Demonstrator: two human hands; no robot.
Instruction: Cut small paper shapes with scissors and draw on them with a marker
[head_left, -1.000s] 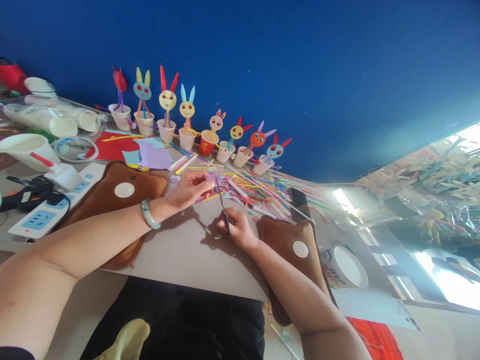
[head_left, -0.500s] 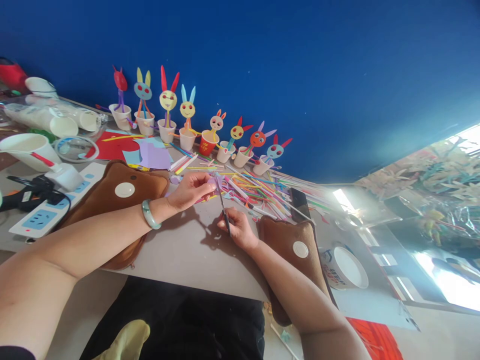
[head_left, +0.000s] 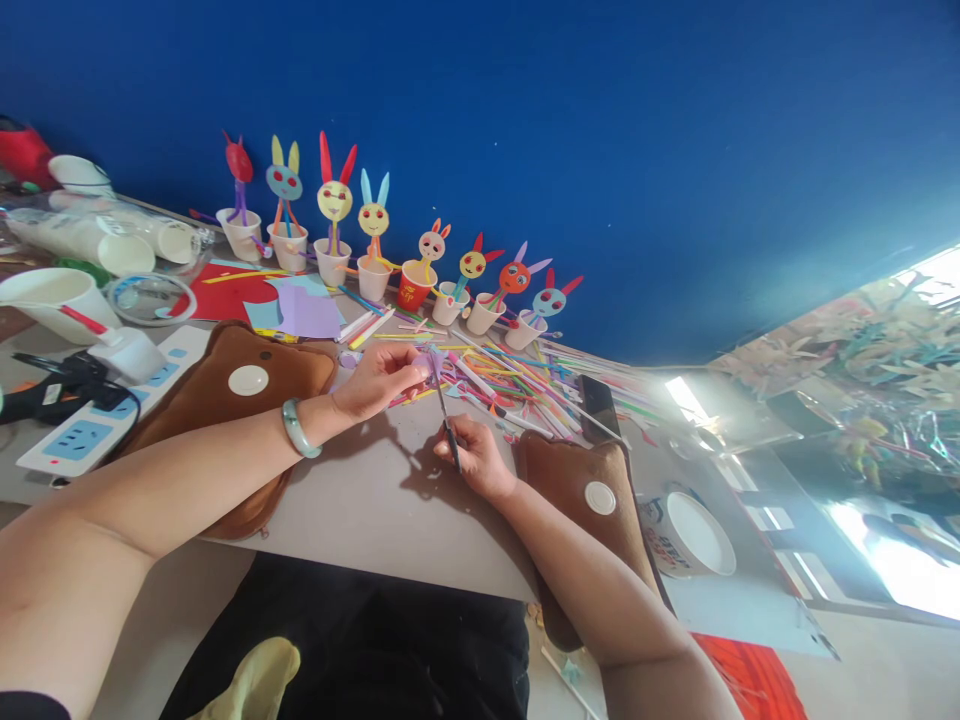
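My left hand (head_left: pixel 386 380), a bangle at its wrist, pinches a small purple paper piece (head_left: pixel 429 366) above the middle of the table. Wrapped round the dark handles of a pair of scissors (head_left: pixel 452 440) is my right hand (head_left: pixel 480 458). The blades point away from me and meet the purple piece at my left fingertips. Just beyond both hands lies a heap of colourful sticks and pens (head_left: pixel 502 385).
Several paper cups with rabbit figures (head_left: pixel 374 275) line the blue wall. Brown cushions (head_left: pixel 217 400) flank my hands. A power strip (head_left: pixel 90 435) and white cup (head_left: pixel 56 295) are left; a phone (head_left: pixel 598 405) and tub (head_left: pixel 697 535) are right.
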